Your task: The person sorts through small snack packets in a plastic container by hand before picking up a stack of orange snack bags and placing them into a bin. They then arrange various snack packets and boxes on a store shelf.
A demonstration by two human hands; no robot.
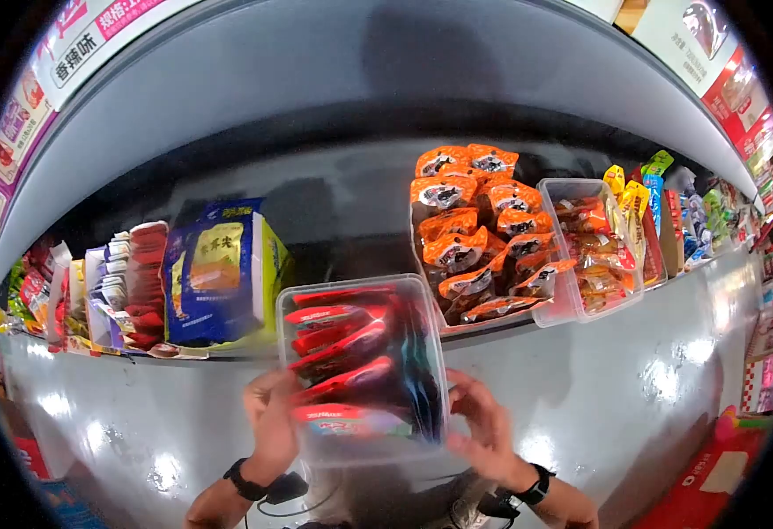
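A clear plastic box (364, 450) is held up in front of the shelf, between my two hands. Red packets (338, 339) stand in rows on its left side, and dark packets (417, 379) line its right side. My left hand (272, 419) grips the box's left wall, with its fingers partly behind it. On the right wall, near the lower corner, is my right hand (483, 423), fingers curled against the plastic and slightly blurred. Dark bands circle both wrists.
Blue and yellow bags (215, 273) stand on the shelf (316, 198) left of the box. To the right are a bin of orange packets (457, 251) and a clear box of red-brown packs (594, 247). A red carton (713, 476) is at lower right.
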